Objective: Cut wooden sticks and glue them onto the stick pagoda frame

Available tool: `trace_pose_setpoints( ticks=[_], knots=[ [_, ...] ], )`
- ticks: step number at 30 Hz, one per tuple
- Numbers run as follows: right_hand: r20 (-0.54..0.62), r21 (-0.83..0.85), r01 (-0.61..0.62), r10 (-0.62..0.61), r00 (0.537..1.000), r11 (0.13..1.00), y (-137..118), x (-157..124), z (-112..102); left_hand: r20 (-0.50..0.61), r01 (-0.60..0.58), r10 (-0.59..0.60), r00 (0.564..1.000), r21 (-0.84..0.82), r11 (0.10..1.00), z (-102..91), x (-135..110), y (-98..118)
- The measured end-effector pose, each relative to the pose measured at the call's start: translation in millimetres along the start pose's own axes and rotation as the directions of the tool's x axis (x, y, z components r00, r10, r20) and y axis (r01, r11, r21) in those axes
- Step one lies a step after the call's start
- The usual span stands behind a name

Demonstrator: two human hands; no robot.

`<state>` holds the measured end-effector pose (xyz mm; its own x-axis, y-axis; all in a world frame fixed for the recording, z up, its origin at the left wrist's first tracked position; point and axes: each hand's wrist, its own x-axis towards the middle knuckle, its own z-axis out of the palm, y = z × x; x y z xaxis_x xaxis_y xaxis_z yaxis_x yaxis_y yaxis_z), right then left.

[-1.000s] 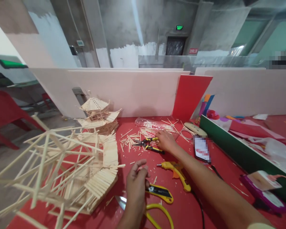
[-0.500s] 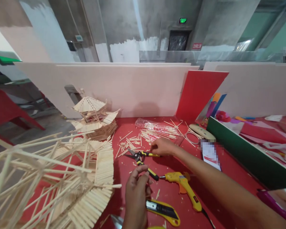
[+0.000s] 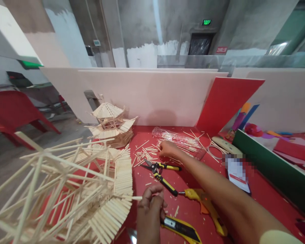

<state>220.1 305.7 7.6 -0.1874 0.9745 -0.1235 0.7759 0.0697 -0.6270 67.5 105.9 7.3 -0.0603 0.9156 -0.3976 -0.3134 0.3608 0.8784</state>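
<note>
I see one red table (image 3: 142,176) filling the view, with three white boards (image 3: 155,95), as far as I can tell, standing on edge along its back, and one red board (image 3: 226,101) leaning against them at the right. One red chair (image 3: 15,112) stands off the table to the left.

One large open frame (image 3: 66,183) of wooden sticks lies across the near left of the table. Behind it, near the boards, stands one smaller pagoda model (image 3: 112,123) with two tiers of roof.

One clear bag (image 3: 178,138) of sticks lies at the back centre, and loose sticks (image 3: 144,152), too many to count, are scattered just left of it.

I count three yellow tools. One glue gun (image 3: 205,206) lies near my right forearm. One pair of snips (image 3: 157,167) lies mid-table with its blades apart. One knife (image 3: 180,228) lies at the near edge.

My right hand (image 3: 167,148) reaches far across and rests on the sticks beside the bag, knuckles up; its fingertips are hidden, so I cannot tell whether they grip one.

My left hand (image 3: 151,203) hovers low, just beside the frame's slatted edge and above the knife. Its fingers are curled in against the thumb, closed. I cannot tell whether anything thin is pinched there.
</note>
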Motion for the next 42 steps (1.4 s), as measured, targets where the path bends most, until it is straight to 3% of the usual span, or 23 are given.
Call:
trace_pose_setpoints(
  ticks=[5,8,12,15,17,19,20,26,31,34,40,42],
  knots=[
    [0.104,0.211,0.071,-0.095,0.990,0.975,-2.3,-66.0,-20.6,0.041,0.000,0.002,0.999,-0.044,0.999,4.2,-8.6,-8.7],
    [0.036,0.345,0.134,-0.156,0.987,0.929,-18.6,-124.4,-27.4,0.072,-0.006,0.014,0.997,-0.112,0.994,10.6,-22.4,-4.7],
    [-0.122,0.457,0.218,-0.182,0.976,0.862,-50.2,-200.3,-14.5,0.181,0.148,-0.104,0.978,-0.254,0.956,9.5,-51.5,10.8],
    [-0.378,0.400,0.379,-0.226,0.898,0.834,-69.5,-242.4,12.3,0.201,0.194,-0.130,0.971,-0.343,0.919,-2.7,-75.4,20.9],
    [-0.519,0.262,0.524,-0.340,0.784,0.810,-79.7,-260.4,32.8,0.165,0.157,-0.102,0.981,-0.368,0.916,-15.0,-89.7,25.2],
    [-0.596,0.148,0.627,-0.437,0.674,0.765,-90.2,-271.8,51.0,0.104,0.096,-0.060,0.993,-0.377,0.921,-29.0,-102.3,28.2],
    [-0.614,0.115,0.649,-0.460,0.641,0.752,-95.9,-276.0,58.4,0.061,0.054,-0.034,0.998,-0.382,0.923,-36.1,-107.8,29.6],
    [-0.674,-0.017,0.624,-0.470,0.570,0.781,-128.7,-291.6,80.0,-0.183,-0.152,0.089,0.979,-0.366,0.918,-67.2,-127.5,37.4],
    [-0.722,-0.118,0.619,-0.495,0.483,0.777,-142.3,-292.6,91.3,-0.145,-0.107,0.053,0.988,-0.400,0.910,-72.1,-131.5,42.1],
    [-0.701,-0.142,0.624,-0.523,0.485,0.768,-144.8,-290.6,96.8,-0.113,-0.051,0.005,0.994,-0.408,0.912,-75.1,-129.9,43.3],
    [-0.678,-0.161,0.655,-0.565,0.470,0.738,-145.9,-288.3,103.0,-0.101,-0.075,0.037,0.994,-0.408,0.910,-83.0,-125.6,40.7],
    [-0.680,-0.147,0.635,-0.544,0.492,0.758,-143.6,-288.2,102.8,-0.094,-0.082,0.048,0.994,-0.407,0.910,-84.2,-126.2,40.0]
  ],
)
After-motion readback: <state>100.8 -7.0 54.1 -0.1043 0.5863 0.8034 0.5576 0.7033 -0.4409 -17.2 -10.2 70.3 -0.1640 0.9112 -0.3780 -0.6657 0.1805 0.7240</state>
